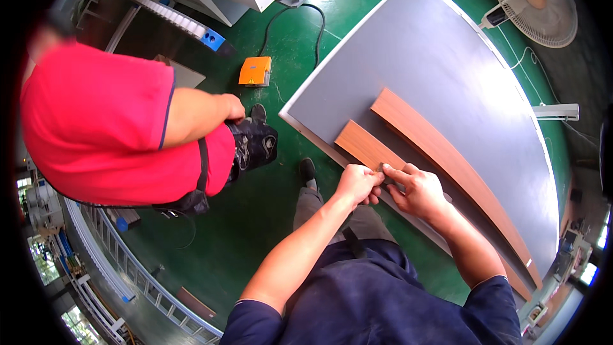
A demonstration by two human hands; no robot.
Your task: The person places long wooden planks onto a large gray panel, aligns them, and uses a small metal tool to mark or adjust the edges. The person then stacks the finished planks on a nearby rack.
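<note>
Two long wood-grain boards lie side by side on a grey-topped table. The longer board (pixel 447 160) is farther from me, and the shorter board (pixel 364 144) is close to the near edge. Over the shorter board my left hand (pixel 359 185) is closed, with thumb and fingers pinched together. My right hand (pixel 416 191) meets it fingertip to fingertip, its fingers curled in. A small dark bit shows between the fingertips, too small to name. The fingers hide part of the board's near edge.
At left stands a person in a red shirt (pixel 108 121), one hand at the waist. An orange pedal box (pixel 254 71) with a black cable sits on the green floor. A fan (pixel 533 0) stands beyond the grey table (pixel 434 45). A roller conveyor (pixel 143 281) runs at lower left.
</note>
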